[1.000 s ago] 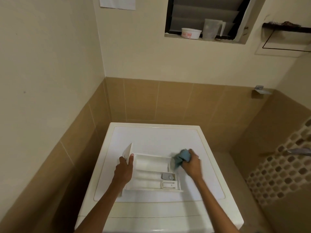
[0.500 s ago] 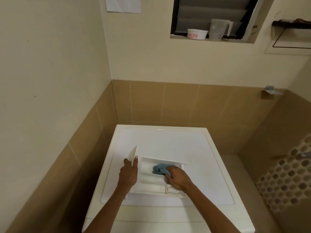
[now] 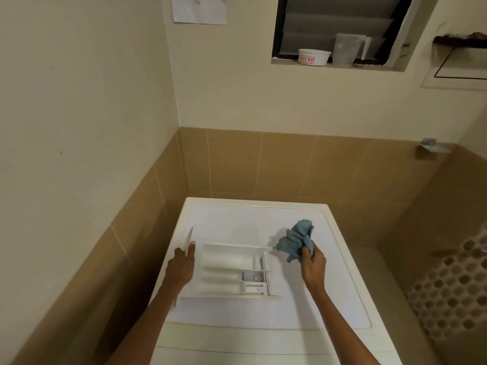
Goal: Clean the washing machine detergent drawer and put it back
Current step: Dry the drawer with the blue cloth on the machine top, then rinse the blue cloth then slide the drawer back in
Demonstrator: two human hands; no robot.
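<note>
Right hand first: its grip is bunched tight around a crumpled blue cloth, thumb and fingers pinching the lower end so most of the cloth sticks up above the fist. Half a second ago that hand and the cloth were down inside the detergent drawer, in the big compartment. Now they're out of it, just beside the drawer's far right corner, over the bare white top of the washing machine. The cloth's left edge looks like it's right at that corner, but I can't tell if it actually touches.

Left hand hasn't really budged. Its grip is wrapped round the drawer's front panel at the left end, thumb on the near face and fingers over the far side.

The drawer lies flat on the machine top, compartments facing up, front panel at the left standing on edge. With the hand gone you can see the inside again: long divided trays, and a small grey-blue insert in the little section at the right end.

Further out, a white tub with red lettering and a clear plastic jug sit on the window ledge. There's also a sheet of paper stuck on the wall, upper left.
</note>
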